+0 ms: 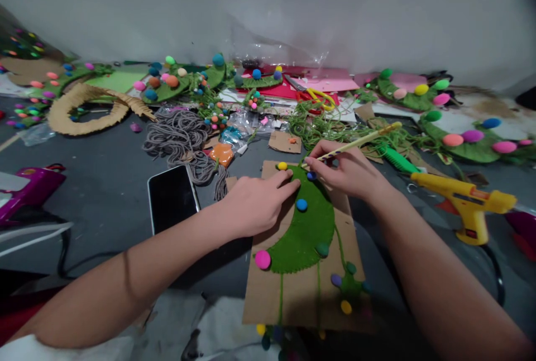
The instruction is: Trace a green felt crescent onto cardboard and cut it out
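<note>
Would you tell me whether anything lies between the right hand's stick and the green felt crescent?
Nothing visible does: the stick in the right hand reaches the top of the green felt crescent; the left hand rests on it.

Head-worn view, forward and down, close over the green felt crescent (pixel 305 227).

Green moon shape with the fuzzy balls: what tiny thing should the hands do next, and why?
Probably press the stick down on the purple pom-pom near the top of the green felt crescent. The right hand pinches the stick with its tip at that pom-pom, the left hand lies flat on the felt beside it, and the yellow glue gun lies apart on the right.
</note>
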`<action>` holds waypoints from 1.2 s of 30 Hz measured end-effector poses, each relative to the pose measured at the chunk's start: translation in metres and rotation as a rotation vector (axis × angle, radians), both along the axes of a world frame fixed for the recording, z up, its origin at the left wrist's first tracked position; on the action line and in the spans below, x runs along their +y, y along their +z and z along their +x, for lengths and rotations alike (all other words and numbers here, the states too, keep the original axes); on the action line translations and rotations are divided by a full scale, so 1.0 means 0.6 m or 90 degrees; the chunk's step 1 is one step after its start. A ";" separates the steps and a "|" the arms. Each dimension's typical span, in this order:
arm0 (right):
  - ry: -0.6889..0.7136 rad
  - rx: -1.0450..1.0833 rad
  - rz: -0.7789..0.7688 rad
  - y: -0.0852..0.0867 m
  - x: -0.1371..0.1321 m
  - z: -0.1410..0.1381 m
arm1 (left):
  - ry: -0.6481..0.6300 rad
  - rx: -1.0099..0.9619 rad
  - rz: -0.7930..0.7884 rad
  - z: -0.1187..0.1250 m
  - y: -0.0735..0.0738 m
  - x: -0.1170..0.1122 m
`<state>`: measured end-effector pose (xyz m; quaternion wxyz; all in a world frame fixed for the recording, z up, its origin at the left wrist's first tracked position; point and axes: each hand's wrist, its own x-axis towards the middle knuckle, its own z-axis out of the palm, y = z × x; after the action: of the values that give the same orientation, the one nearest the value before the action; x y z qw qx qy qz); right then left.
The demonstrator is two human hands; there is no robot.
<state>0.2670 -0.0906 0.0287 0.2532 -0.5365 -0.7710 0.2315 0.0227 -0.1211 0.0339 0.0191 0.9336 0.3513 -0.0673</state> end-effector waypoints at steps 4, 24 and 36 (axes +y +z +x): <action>-0.019 -0.027 -0.022 0.001 0.002 0.001 | 0.002 -0.005 0.002 0.000 -0.001 0.000; -0.026 0.026 -0.074 -0.007 0.006 0.019 | -0.017 -0.010 0.022 0.002 -0.001 0.001; 0.010 -0.048 -0.040 0.013 0.008 0.011 | -0.005 0.029 0.013 0.008 0.000 0.001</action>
<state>0.2736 -0.0856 0.0364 0.2052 -0.5466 -0.7764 0.2372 0.0276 -0.1203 0.0337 0.0013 0.9332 0.3490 -0.0854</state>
